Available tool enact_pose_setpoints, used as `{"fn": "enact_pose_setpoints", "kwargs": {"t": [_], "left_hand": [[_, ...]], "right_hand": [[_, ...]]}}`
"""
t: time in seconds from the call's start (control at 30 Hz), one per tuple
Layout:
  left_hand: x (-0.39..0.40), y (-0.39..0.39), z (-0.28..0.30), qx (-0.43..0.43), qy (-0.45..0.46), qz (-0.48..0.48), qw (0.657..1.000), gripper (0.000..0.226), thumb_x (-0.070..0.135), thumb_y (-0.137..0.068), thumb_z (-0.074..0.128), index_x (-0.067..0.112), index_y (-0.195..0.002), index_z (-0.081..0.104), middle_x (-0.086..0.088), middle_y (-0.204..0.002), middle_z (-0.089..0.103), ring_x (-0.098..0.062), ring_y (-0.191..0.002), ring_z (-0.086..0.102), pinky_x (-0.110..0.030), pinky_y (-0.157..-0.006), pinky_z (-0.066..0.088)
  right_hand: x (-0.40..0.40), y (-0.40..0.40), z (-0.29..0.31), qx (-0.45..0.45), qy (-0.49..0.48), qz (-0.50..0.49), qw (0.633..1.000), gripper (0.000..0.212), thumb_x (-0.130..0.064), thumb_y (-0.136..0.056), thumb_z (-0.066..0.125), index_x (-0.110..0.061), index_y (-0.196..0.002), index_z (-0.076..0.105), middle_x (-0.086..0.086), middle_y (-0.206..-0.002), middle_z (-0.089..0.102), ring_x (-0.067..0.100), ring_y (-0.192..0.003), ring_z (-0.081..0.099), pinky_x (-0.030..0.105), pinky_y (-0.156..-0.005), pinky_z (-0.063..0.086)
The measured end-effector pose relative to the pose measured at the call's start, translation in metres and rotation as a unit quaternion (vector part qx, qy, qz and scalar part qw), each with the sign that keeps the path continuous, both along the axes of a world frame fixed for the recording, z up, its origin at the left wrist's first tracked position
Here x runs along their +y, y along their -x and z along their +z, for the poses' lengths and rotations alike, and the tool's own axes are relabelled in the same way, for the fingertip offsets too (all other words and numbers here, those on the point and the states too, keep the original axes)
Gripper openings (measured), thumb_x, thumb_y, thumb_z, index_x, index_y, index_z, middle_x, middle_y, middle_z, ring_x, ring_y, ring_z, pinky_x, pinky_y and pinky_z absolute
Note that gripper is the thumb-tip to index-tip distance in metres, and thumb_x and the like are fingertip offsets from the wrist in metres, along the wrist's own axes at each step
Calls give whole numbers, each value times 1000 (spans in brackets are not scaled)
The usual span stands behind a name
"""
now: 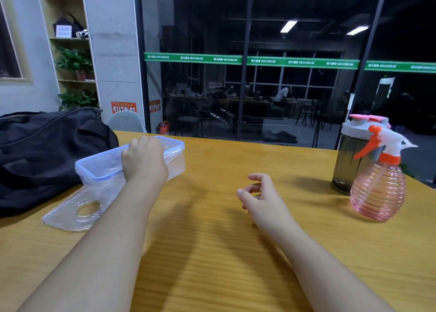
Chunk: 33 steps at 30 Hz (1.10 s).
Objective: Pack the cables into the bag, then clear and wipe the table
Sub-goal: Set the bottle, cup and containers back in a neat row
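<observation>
Both forearms are bare to the frame's edge, and neither the left hand [144, 160] nor the right hand [262, 197] seems to wear rings.

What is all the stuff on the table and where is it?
bag: 1, black, far left of table
box: 1, clear with blue rim, beside the bag
lid: 1, clear, flat on table in front of the box
shaker bottle: 1, grey with pink cap, far right
spray bottle: 1, pink with orange and white trigger, in front of the shaker
table: 1, yellow wood
left hand: 1, grips the box
right hand: 1, loosely curled, holds nothing
</observation>
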<state>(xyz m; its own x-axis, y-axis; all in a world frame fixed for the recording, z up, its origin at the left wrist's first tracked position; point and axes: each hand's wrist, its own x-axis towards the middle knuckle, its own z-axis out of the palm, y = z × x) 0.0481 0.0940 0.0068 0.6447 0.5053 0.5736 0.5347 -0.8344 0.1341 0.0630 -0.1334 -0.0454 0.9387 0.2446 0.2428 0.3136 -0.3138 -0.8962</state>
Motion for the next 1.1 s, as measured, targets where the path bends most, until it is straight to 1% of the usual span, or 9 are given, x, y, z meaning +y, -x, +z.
{"fn": "enact_pose_setpoints", "kwargs": {"t": [0.23, 0.33, 0.43, 0.57, 0.67, 0.77, 0.87, 1.0, 1.1], "left_hand": [[-25, -1, 4, -74, -36, -139, 987, 32, 7, -77, 60, 18, -107, 59, -5, -107, 56, -26, -104, 47, -34, -83, 36], [-39, -2, 3, -130, -67, -219, 965, 32, 4, -69, 66, 15, -99, 61, -7, -97, 58, -30, -98, 50, -37, -79, 36], [-56, -5, 0, -161, -112, -297, 934, 33, 4, -56, 74, 13, -85, 61, -7, -81, 58, -32, -82, 55, -38, -68, 41], [-77, -7, -8, -164, -101, -394, 899, 28, 11, -58, 65, 14, -85, 58, -2, -81, 56, -28, -79, 54, -41, -66, 45], [-86, -10, -16, -169, -60, -455, 872, 25, 14, -62, 63, 13, -87, 59, 0, -85, 57, -21, -83, 52, -32, -73, 39], [-93, -9, -21, -182, -19, -484, 856, 24, 12, -64, 65, 11, -88, 59, -1, -85, 56, -11, -85, 45, -18, -74, 33], [-97, -11, -28, -163, -40, -494, 853, 26, 7, -62, 69, 9, -86, 58, -3, -83, 56, -11, -85, 41, -15, -76, 29], [-103, -11, -37, -124, -58, -514, 847, 26, 8, -65, 70, 9, -87, 57, -4, -85, 56, -13, -86, 40, -18, -79, 31], [-108, -11, -40, -107, -82, -527, 839, 21, 20, -71, 61, 13, -89, 54, -1, -87, 55, -15, -85, 41, -28, -78, 35]], "right_hand": [[-4, -2, 5, 6, -34, -24, 999, 37, -27, -91, 58, -26, -123, 38, -1, -107, 57, 17, -85, 57, 23, -64, 44], [-10, -6, 10, -7, -69, -65, 996, 43, -25, -91, 59, -21, -128, 37, 3, -116, 54, 21, -89, 58, 27, -71, 46], [-18, -7, 19, -14, -94, -101, 990, 49, -27, -92, 57, -20, -135, 35, 0, -127, 46, 13, -90, 54, 23, -68, 43], [-28, -7, 23, -94, -55, -149, 983, 61, -27, -92, 55, -24, -146, 27, -4, -146, 31, 14, -128, 39, 36, -106, 36], [-29, -4, 27, -160, -44, -144, 976, 59, -22, -92, 50, -27, -146, 27, -9, -150, 26, 8, -139, 23, 36, -117, 22], [-30, -1, 28, -184, -60, -128, 973, 56, -28, -87, 38, -31, -143, 35, -12, -149, 28, 3, -140, 17, 28, -115, 16], [-34, 0, 29, -178, -100, -124, 971, 60, -26, -79, 23, -30, -134, 47, -11, -149, 33, 0, -139, 18, 21, -112, 16], [-35, 2, 31, -206, -13, -140, 968, 62, -25, -77, 21, -24, -129, 55, -10, -147, 39, 4, -142, 18, 36, -118, 13], [-34, 4, 31, -215, 75, -129, 965, 59, -26, -77, 21, -28, -120, 62, -15, -139, 48, 2, -141, 19, 36, -119, 0]]}}
